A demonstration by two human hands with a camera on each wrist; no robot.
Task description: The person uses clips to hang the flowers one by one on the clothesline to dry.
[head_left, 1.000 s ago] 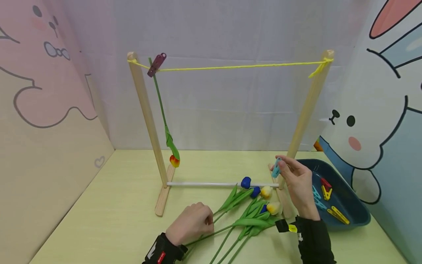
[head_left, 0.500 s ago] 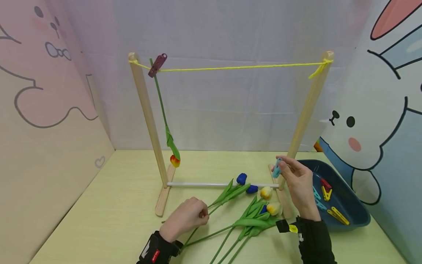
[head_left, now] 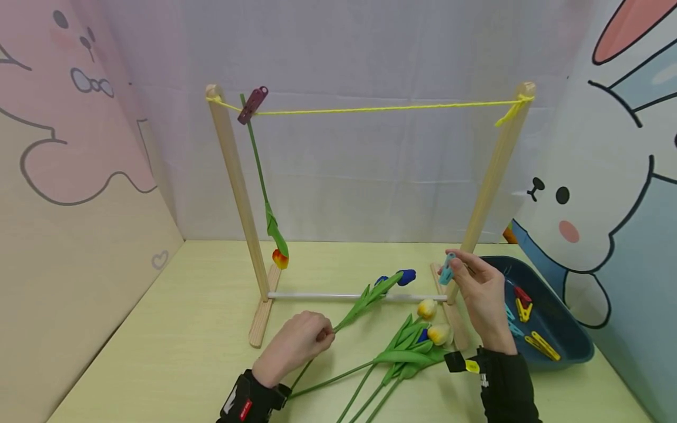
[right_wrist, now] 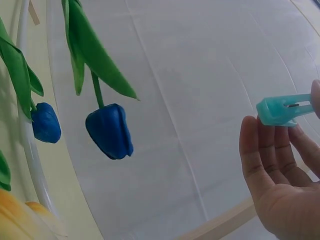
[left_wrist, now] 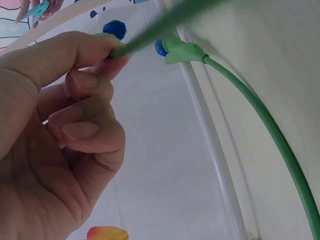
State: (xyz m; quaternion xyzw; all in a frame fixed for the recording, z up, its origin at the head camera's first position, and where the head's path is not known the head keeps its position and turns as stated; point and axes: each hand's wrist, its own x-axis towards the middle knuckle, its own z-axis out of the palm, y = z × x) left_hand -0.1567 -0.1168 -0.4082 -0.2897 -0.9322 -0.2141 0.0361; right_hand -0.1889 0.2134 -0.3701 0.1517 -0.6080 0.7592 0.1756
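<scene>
My left hand (head_left: 296, 343) pinches the green stem of a blue tulip (head_left: 406, 277) between thumb and index finger, its bloom pointing away to the right. A second blue tulip (right_wrist: 46, 123) is close behind it in the right wrist view. Over at the right post, my right hand (head_left: 482, 296) holds a light blue clothespin (head_left: 447, 269) between thumb and fingers. From a yellow string (head_left: 370, 109) a red-and-yellow tulip (head_left: 280, 258) hangs bloom-down, clipped by a dark red clothespin (head_left: 252, 106) near the left post.
Two wooden posts (head_left: 233, 176) joined by a white rod (head_left: 317, 295) carry the string. More tulips (head_left: 402, 355), with yellow-white and blue blooms, lie on the table in front. A dark blue basin (head_left: 579, 352) at right contains several red, yellow and blue clothespins (head_left: 545, 345).
My left hand has moved slightly left and away from me, drawing the blue tulip off the pile and lifting its bloom. My right hand with the clothespin has hardly moved.
</scene>
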